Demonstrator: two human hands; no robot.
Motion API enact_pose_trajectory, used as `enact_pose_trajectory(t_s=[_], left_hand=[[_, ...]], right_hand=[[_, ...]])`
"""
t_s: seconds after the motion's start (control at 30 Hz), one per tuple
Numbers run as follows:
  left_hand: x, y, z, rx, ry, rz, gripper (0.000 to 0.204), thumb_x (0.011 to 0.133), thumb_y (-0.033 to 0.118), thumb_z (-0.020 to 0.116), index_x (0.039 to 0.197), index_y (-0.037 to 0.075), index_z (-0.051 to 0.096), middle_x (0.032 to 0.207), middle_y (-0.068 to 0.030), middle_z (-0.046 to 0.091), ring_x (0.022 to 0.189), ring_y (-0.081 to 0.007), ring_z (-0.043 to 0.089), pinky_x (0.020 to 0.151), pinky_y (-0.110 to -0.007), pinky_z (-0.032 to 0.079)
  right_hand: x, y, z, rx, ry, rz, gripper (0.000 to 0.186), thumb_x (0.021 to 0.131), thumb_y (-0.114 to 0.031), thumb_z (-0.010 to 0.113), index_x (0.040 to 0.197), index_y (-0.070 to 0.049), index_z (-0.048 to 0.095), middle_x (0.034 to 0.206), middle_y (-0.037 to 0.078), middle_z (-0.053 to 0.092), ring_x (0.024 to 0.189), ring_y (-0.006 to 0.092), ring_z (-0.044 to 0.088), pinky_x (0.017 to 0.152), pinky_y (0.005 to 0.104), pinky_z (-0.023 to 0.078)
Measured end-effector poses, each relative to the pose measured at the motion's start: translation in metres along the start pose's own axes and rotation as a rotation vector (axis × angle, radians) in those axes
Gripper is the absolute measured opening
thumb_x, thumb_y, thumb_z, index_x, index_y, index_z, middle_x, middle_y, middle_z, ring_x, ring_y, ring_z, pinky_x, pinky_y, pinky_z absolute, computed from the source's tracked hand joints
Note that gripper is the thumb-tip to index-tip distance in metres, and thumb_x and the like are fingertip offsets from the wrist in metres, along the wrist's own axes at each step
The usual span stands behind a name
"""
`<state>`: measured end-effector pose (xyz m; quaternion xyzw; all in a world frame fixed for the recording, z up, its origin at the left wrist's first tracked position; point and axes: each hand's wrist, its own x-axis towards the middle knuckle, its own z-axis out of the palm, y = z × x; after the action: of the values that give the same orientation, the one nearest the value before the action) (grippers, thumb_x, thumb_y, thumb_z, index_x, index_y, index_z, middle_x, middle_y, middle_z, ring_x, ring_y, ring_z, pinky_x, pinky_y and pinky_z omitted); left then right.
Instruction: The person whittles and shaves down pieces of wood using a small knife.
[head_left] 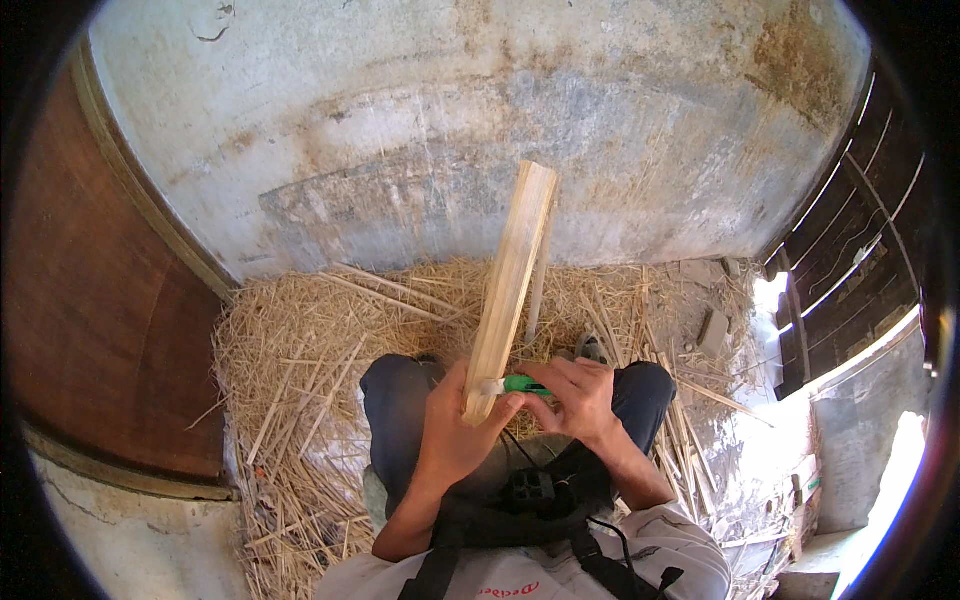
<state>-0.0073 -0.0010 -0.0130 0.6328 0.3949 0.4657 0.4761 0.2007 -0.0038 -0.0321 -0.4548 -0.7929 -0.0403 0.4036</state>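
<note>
Wood (512,270): a long pale length, tilted, its near end in the left hand (458,425) and its far end raised toward the wall (450,120).
Left grip: clamped around the near end, thumb toward the tool.
Right grip: the right hand (580,400) is clamped on a green tool (522,384), fingers wrapped over its body.
Contact: the tool's pale front end meets the wood, or lies right against it, just above the left thumb; too small to tell whether it bites in.
Done: the wood is in hand and the tool is at its near end, so work there seems under way. No clear notch or split shows, and the wood looks to be in one length.
Left over: the long part beyond the tool shows no plain tool mark, so by my reading little of this length has been worked; how much remains cannot be told.
Strips (333,395): many thin ones lie loose on both sides of the person, perhaps pieces split from similar lengths, though their source does not show.
Stick (540,280): thin, just behind the wood; whether they touch is unclear.
Around: straw (270,320) spreads under the strips, a block (713,332) lies to the right, and a brown panel (120,290) stands at the left.
</note>
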Motion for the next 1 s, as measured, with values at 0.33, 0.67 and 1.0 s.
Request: enact_pose_trajectory(t_s=[0.33, 0.67, 1.0], left_hand=[[-0.027, -0.018, -0.002, -0.002, -0.154, -0.202, 0.030, 0.100, 0.015, 0.076, 0.124, 0.004, 0.062, 0.084, 0.0016, 0.061, 0.066, -0.0059, 0.055, 0.057, -0.026, 0.044], [-0.008, 0.004, -0.003, -0.040, -0.065, -0.046, 0.050, 0.087, 0.014, 0.089, 0.125, 0.004, 0.059, 0.106, -0.0004, 0.060, 0.098, -0.0088, 0.058, 0.087, -0.030, 0.051], [-0.006, 0.001, -0.001, -0.005, -0.014, -0.006, 0.042, 0.092, 0.016, 0.086, 0.122, 0.003, 0.061, 0.104, -0.0020, 0.066, 0.095, -0.0084, 0.062, 0.083, -0.027, 0.053]], right_hand=[[0.018, 0.058, -0.025, -0.029, 0.266, 0.352, 0.030, 0.095, -0.031, 0.081, 0.111, -0.006, 0.078, 0.087, 0.014, 0.076, 0.070, 0.0302, 0.074, 0.063, 0.0374, 0.056], [-0.009, 0.010, 0.003, 0.122, -0.066, -0.026, 0.035, 0.087, -0.033, 0.083, 0.114, -0.011, 0.078, 0.085, 0.006, 0.073, 0.067, 0.0269, 0.072, 0.060, 0.0386, 0.056], [-0.008, 0.003, 0.008, 0.062, -0.023, -0.031, 0.037, 0.080, -0.031, 0.085, 0.112, -0.012, 0.078, 0.079, 0.002, 0.068, 0.063, 0.0226, 0.069, 0.056, 0.0355, 0.056]])
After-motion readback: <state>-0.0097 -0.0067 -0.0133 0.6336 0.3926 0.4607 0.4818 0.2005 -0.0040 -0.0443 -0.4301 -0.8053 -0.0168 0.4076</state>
